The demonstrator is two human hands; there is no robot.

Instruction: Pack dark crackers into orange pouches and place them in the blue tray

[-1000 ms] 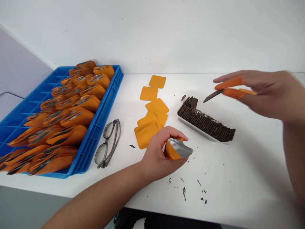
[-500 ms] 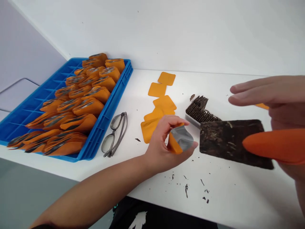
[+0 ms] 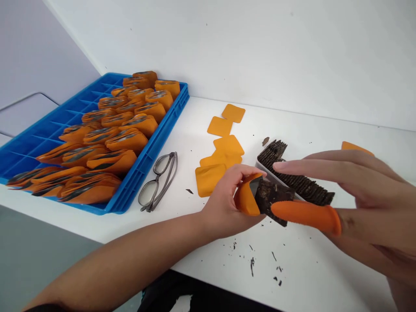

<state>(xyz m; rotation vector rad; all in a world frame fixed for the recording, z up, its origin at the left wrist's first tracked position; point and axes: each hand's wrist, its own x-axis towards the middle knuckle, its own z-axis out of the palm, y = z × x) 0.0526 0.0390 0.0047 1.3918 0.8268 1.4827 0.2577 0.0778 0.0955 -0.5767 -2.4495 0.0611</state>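
Observation:
My left hand is wrapped round a small orange pouch, its grey-lined mouth held open toward the right. A thin, dark brown slab of pressed leaf-like material sits partly inside that mouth. On the slab's outer end rests the orange rubber finger cot worn on one digit of my right hand. The other fingers of this hand stretch above the slab; any grip beneath it is hidden. Just behind, a clear tray carries a row of similar slabs, partly covered by my right hand.
At the left stands a blue crate with rows of orange pouches. Folded glasses lie beside it. Several flat orange pouches overlap mid-table, and another orange piece lies behind my right hand. Dark crumbs dot the front.
My right hand has moved left with the slab, and the slab's end has entered the pouch. My left hand still holds the pouch. The view has shifted slightly.

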